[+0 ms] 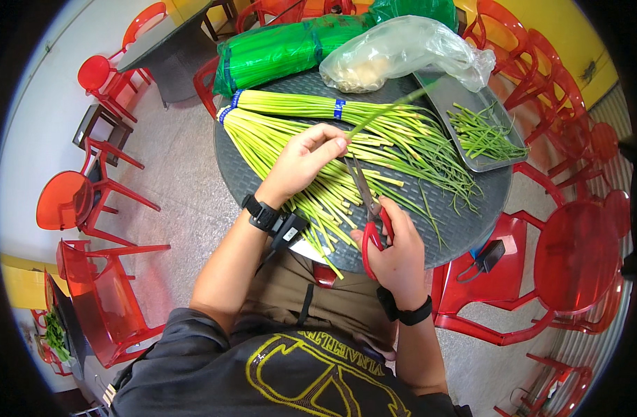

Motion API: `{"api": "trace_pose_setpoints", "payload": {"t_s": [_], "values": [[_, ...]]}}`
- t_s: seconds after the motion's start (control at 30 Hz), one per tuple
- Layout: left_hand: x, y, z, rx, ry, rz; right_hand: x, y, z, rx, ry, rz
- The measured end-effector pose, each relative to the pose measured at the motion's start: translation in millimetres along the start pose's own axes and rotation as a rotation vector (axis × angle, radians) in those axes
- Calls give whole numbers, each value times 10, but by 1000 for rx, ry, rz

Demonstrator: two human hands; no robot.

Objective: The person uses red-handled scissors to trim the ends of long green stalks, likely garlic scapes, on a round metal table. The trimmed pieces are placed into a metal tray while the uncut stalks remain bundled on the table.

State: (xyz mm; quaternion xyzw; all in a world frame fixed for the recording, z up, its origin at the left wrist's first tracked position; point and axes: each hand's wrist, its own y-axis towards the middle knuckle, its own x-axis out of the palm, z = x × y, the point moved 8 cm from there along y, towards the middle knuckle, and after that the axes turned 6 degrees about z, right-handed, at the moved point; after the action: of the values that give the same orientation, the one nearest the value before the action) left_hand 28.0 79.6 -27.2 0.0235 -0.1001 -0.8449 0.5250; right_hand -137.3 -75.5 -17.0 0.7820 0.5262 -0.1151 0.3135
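Observation:
My left hand [313,156] pinches one end of a long green stalk [386,110] between thumb and fingers; the stalk slants up to the right. In my right hand [396,250] are red-handled scissors [368,193], their blades pointing up just below the pinched end. Under my hands, green stalks [266,143] with a blue band fan out over a dark round table [470,229]. Behind them lies another bundle [292,104], tied with blue bands, its thin tips spreading right. Cut green pieces [480,133] lie in a metal tray [475,166] at the table's right.
At the table's back are stalks in green plastic wrapping [271,52] and a clear plastic bag [402,47] with pale contents, partly over the tray. A red chair [485,260] holding a small black device [489,255] stands at the right. Several red chairs [104,297] stand around.

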Motion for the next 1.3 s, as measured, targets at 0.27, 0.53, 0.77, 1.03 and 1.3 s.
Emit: {"api": "trace_pose_setpoints", "payload": {"t_s": [0.27,0.53,0.77,1.03,1.3], "values": [[-22,-62,8,-14,73,5,-40,20,30,81,-4,9],[32,-76,108,82,198,-27,-29,24,-6,61,-32,-10],[13,-68,115,61,128,-2,-27,35,2,31,-29,17],[48,-108,207,125,211,-70,-21,36,17,2,-33,16],[59,-94,185,95,206,-54,-47,60,18,29,-56,-24]]}}
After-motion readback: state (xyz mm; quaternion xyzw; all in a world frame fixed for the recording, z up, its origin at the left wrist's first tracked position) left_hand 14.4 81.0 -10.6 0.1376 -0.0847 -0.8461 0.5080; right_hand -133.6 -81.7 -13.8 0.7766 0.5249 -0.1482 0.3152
